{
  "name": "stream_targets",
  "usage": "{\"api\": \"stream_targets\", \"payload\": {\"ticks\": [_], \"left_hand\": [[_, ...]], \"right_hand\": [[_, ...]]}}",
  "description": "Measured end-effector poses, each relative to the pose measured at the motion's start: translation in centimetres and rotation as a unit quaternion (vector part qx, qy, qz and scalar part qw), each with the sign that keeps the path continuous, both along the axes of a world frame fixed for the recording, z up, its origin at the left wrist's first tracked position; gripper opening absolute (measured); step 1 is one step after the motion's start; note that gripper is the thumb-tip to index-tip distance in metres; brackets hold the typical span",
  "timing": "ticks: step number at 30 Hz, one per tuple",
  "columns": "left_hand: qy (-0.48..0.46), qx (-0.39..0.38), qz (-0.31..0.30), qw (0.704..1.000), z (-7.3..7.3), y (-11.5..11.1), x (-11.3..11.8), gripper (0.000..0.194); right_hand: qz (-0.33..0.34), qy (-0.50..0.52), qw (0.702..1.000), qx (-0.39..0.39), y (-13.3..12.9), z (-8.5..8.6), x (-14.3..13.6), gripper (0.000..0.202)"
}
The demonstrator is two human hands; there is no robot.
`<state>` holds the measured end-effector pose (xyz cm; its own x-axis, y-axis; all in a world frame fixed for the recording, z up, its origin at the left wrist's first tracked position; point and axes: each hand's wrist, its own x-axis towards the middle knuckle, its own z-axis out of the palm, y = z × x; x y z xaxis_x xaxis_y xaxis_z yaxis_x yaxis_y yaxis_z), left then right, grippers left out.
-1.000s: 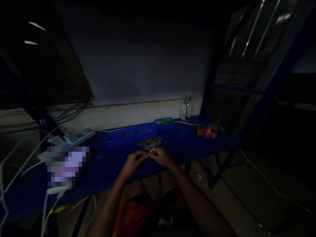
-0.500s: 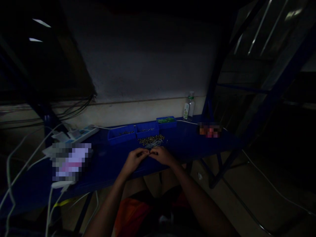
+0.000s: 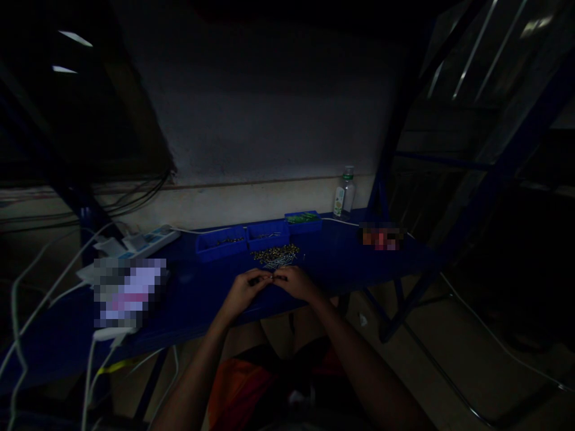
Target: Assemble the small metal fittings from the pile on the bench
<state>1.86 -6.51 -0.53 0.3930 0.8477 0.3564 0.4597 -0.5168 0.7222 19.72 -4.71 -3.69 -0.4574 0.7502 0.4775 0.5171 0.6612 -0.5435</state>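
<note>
Over the front edge of the blue table (image 3: 193,299), my left hand (image 3: 246,291) and my right hand (image 3: 293,282) meet at the fingertips. Both are closed in a pinch; whatever lies between the fingers is too small and dark to make out. Just beyond them lies a heap of silvery screws or pins (image 3: 279,260), long and thin. Behind that, touching it, spreads a pile of small brass-coloured pieces (image 3: 265,254). Two blue bins stand farther back: the left bin (image 3: 207,246) holds small dark pieces, the middle bin (image 3: 256,244) some thin metal ones.
A third blue box (image 3: 309,227) with green contents stands by the wall, left of a clear bottle (image 3: 345,200). At left are a power strip (image 3: 155,241), white cables (image 3: 17,311) and a blurred-out lilac object (image 3: 135,293). Another blurred object (image 3: 381,238) sits at right.
My fingertips have shifted very slightly where they meet. Everything on the table stays in place.
</note>
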Motion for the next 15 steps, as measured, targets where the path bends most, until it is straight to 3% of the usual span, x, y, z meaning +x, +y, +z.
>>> {"api": "stream_targets", "payload": {"ticks": [10, 15], "left_hand": [[0.015, -0.008, -0.022, 1.000, 0.28, -0.32, 0.26, 0.028], [0.002, 0.016, 0.053, 0.998, -0.24, 0.21, -0.26, 0.028]], "right_hand": [[-0.008, -0.011, 1.000, 0.005, 0.18, -0.25, 0.05, 0.015], [-0.002, 0.054, 0.998, -0.014, -0.03, 0.12, 0.02, 0.014]]}}
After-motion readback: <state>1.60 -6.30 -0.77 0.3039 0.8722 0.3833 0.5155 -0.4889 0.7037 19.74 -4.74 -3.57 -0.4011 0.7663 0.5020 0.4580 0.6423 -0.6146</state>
